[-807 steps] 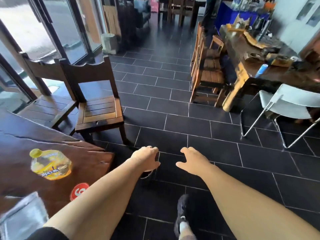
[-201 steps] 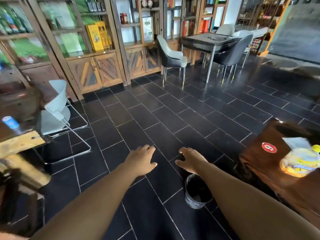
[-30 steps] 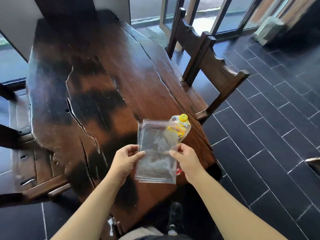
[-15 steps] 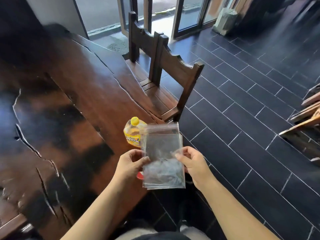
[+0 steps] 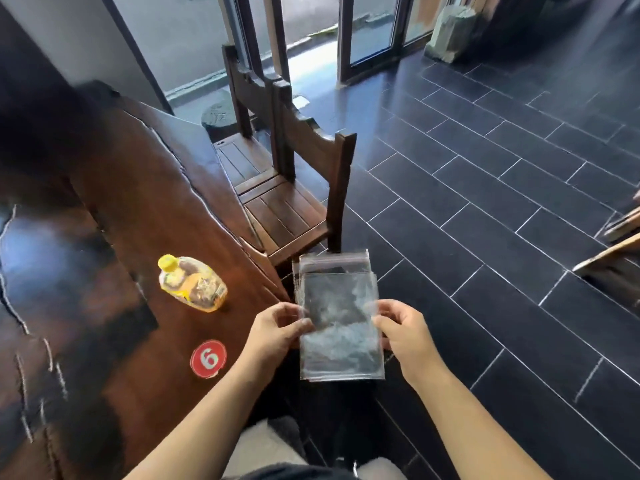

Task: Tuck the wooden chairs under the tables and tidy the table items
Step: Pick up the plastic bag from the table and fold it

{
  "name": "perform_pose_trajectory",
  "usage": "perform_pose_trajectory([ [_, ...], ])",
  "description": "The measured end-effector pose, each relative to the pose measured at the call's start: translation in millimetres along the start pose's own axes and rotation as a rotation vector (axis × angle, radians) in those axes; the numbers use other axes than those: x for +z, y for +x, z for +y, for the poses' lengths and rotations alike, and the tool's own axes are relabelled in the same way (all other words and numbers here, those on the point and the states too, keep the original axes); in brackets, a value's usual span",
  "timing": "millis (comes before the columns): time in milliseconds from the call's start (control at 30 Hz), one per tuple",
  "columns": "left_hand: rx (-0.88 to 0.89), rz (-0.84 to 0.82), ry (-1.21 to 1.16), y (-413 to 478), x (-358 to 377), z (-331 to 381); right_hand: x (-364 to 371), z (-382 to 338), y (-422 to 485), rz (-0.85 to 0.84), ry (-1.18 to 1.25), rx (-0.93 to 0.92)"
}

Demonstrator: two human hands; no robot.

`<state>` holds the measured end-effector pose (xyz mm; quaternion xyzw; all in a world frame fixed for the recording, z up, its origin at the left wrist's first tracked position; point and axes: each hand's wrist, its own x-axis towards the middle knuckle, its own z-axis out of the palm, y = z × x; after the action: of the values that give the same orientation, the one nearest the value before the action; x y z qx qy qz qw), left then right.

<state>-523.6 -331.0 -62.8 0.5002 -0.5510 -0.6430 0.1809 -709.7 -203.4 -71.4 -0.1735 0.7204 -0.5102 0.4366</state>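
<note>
**Two hands, one stack of clear bags, two chairs at one table**

At the far left lay one dark wooden table [image 5: 114, 209], its slab top cracked and glossy. On it stood one small bottle [image 5: 192, 284] with a yellow cap and yellow label, tilted in the wide-angle view, and nearer the person sat one round red marker [image 5: 208, 358] bearing a white 6. The two items were apart from each other, both near the table's right edge.

Just right of that edge, the left hand [image 5: 277, 332] pinched the left side of a stack of clear plastic bags [image 5: 339, 317], thumb on top. How many bags the stack held could not be counted. The right hand [image 5: 403, 332] gripped the opposite side in the same way, so the stack was held flat between both hands, off the table and above the floor.

Beyond the bags stood two wooden chairs: the near chair [image 5: 294, 199] and the far chair [image 5: 242, 98] directly behind it, side by side along the table's right side, their slatted seats partly under its edge.

To the right stretched the dark tiled floor [image 5: 485, 202]
</note>
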Motion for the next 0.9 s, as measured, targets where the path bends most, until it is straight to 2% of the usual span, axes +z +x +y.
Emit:
perform_pose_trajectory([
  [167, -0.03, 0.009, 0.0, 12.6, 35.6, -4.2, -28.0, 13.3, 11.6, 0.01, 0.034, 0.028],
  [367, -0.178, -0.005, -0.035, 40.9, 61.9, -41.5, -40.2, 53.6, 41.7, 0.067, 0.048, 0.101],
  [567, -0.239, 0.039, 0.002, 98.1, 89.1, -122.4, -34.9, 130.9, 97.1, 0.11, -0.021, 0.211],
  [900, -0.379, 0.084, 0.073, 205.3, 107.9, -289.7, -8.0, 294.0, 214.5, 0.059, -0.178, 0.244],
])
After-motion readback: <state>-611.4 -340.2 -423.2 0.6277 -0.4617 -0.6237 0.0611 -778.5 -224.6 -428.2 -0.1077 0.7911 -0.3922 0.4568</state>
